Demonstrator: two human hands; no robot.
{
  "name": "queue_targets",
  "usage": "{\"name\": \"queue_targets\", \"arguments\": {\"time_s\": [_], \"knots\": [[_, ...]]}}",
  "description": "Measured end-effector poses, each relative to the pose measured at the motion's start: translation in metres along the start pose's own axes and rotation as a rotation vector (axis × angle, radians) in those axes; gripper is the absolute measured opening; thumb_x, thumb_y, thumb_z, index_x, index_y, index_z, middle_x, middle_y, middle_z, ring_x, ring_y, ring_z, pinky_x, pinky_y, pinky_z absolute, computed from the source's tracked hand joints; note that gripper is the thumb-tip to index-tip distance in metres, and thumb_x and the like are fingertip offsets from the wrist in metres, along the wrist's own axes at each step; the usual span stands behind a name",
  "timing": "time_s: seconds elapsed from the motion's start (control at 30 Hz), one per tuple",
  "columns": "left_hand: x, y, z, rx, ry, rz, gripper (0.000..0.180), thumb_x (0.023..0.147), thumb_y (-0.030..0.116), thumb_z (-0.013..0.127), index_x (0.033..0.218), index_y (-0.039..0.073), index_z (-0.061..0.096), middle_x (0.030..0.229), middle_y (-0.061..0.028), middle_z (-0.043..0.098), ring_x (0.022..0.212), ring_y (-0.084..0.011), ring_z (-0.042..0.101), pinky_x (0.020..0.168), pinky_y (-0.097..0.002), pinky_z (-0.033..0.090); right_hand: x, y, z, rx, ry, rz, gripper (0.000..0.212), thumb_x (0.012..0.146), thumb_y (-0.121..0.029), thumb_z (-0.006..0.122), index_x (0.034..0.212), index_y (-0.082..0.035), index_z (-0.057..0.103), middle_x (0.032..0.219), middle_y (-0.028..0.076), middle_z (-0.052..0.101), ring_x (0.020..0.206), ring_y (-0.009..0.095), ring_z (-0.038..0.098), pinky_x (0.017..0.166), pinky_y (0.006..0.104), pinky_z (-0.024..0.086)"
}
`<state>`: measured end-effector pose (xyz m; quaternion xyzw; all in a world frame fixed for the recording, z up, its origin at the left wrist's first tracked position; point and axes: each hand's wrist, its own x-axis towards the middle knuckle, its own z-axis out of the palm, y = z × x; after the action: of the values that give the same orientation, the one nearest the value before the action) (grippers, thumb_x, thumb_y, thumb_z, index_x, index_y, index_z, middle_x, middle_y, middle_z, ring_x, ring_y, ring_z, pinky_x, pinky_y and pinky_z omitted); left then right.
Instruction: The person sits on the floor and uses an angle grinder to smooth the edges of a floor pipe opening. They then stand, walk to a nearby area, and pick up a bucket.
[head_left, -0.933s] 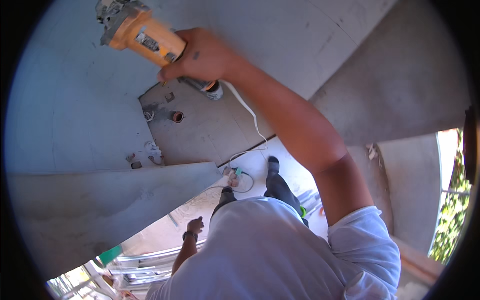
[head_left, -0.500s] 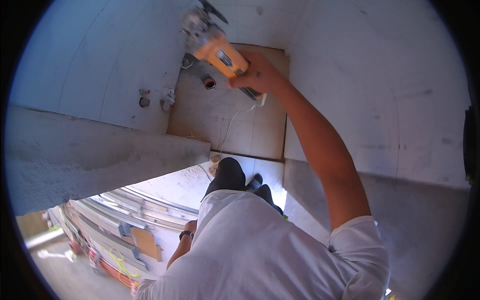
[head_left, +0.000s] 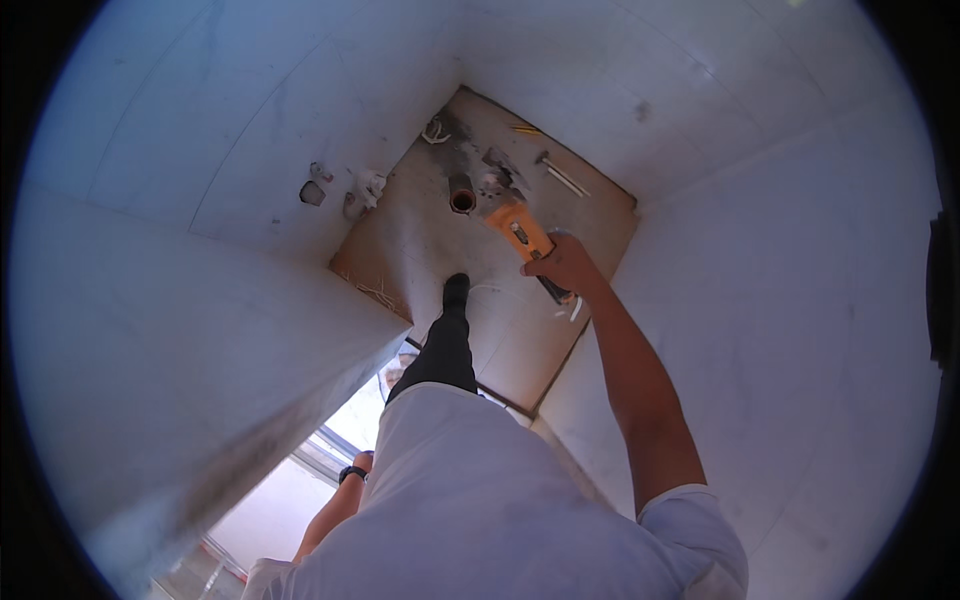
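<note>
My right hand [head_left: 568,265] is wrapped round the rear body of an orange angle grinder [head_left: 520,230], out at the end of my stretched arm. The tool's grey metal head points away from me, over the tiled floor [head_left: 510,325] and just right of an upright pipe stub [head_left: 461,198]. Part of a white cord [head_left: 576,310] shows at its back end. Down at my left side, my left hand [head_left: 364,461] with a dark wristband is mostly hidden by my shirt, so its fingers do not show.
A hammer [head_left: 565,175] and thin yellow sticks [head_left: 526,129] lie on the far floor. Pale walls enclose the space, with a hole [head_left: 312,192] and white fittings [head_left: 370,187] in the left one. My dark-clad foot [head_left: 456,290] stands on the tiles.
The grinder, held in my right hand throughout, has come lower and nearer my body, beside the pipe stub. My leg has stepped forward onto the tiles, and the view has turned.
</note>
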<state>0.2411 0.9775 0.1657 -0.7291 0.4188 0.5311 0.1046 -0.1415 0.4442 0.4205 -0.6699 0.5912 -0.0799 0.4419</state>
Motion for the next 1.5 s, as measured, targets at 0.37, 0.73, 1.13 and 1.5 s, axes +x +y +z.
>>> {"name": "queue_targets", "arguments": {"time_s": [0.37,0.73,1.13,1.5], "knots": [[0.016,0.098,-0.075,-0.232,0.093,-0.243,0.033,0.096,0.031,0.054,0.108,0.009,0.076,0.113,-0.018,0.074,0.108,-0.0382,0.069,0.093,-0.0443,0.055,0.202,0.065,0.053,0.939,-0.114,0.641,0.033,0.079,-0.02,0.083,0.095,0.001,0.063,0.072,0.008,0.065,0.058,0.022,0.068,0.051,0.0356,0.056],[0.101,0.241,-0.15,-0.339,0.316,-0.025,0.04,0.092,0.034,0.07,0.116,0.002,0.071,0.115,-0.0179,0.074,0.107,-0.033,0.071,0.095,-0.0411,0.055,0.222,0.096,0.039,1.029,-0.362,0.774,0.033,0.087,-0.023,0.077,0.101,0.0,0.058,0.073,0.012,0.066,0.058,0.024,0.068,0.052,0.0378,0.059],[0.195,0.46,-0.259,-0.756,0.196,0.087,0.05,0.093,0.045,0.073,0.115,0.0,0.071,0.1,-0.0138,0.076,0.094,-0.0205,0.072,0.084,-0.0338,0.056,0.229,0.142,0.075,0.737,-0.43,0.872,0.031,0.079,-0.021,0.084,0.093,0.0,0.066,0.071,0.008,0.065,0.058,0.02,0.067,0.05,0.0371,0.054],[0.533,0.5,-0.204,-0.947,-0.33,-0.279,0.055,0.089,0.051,0.077,0.116,0.005,0.062,0.1,-0.0052,0.072,0.081,-0.0177,0.07,0.073,-0.0278,0.055,0.35,0.279,0.247,0.75,-0.456,0.59,0.041,0.073,-0.027,0.08,0.095,0.006,0.069,0.084,0.013,0.072,0.076,0.019,0.07,0.068,0.0323,0.053]]}}
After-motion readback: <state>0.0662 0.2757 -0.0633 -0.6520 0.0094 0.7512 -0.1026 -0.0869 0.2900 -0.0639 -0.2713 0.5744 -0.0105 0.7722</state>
